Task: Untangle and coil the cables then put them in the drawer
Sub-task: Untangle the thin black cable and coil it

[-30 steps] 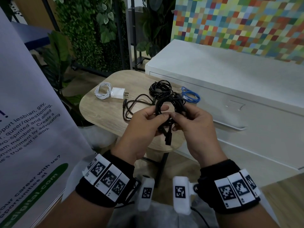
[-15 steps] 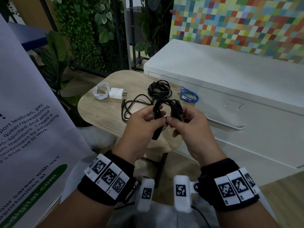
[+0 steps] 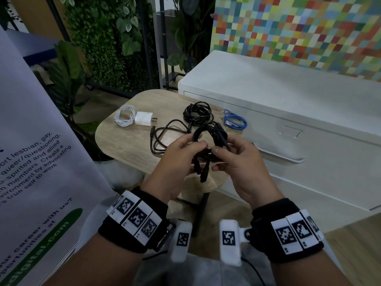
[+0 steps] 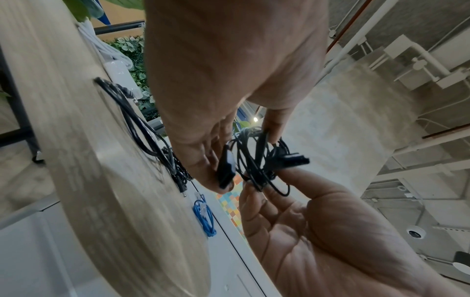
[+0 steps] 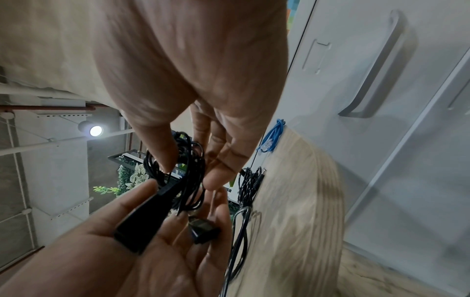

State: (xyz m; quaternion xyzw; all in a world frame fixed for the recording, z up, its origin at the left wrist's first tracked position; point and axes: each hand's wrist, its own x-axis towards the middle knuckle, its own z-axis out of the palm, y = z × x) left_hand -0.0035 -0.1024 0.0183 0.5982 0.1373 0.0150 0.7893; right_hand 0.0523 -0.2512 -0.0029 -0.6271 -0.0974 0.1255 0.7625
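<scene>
A black cable (image 3: 210, 137) is bunched into a small coil that both hands hold above the front edge of the wooden table (image 3: 127, 149). My left hand (image 3: 186, 148) pinches the coil's left side, and my right hand (image 3: 231, 151) pinches its right side. Two black plug ends (image 3: 203, 172) hang below the fingers. In the left wrist view my left hand (image 4: 246, 152) grips the coil (image 4: 257, 160) between thumb and fingers. The right wrist view shows my right hand (image 5: 190, 172) on the loops (image 5: 188, 158), with a plug (image 5: 142, 221) lying across the left palm.
On the table lie a loose black cable (image 3: 165, 139), a coiled black cable (image 3: 198, 113), a blue cable (image 3: 235, 122), a white cable (image 3: 124, 118) and a white charger (image 3: 144, 119). A white drawer cabinet (image 3: 309, 172) stands to the right with its drawers closed. A banner (image 3: 31, 162) stands to the left.
Both hands kept working the black coil in about the same place. The plug the left fingers held half a second ago now hangs below the hands beside a second one.
</scene>
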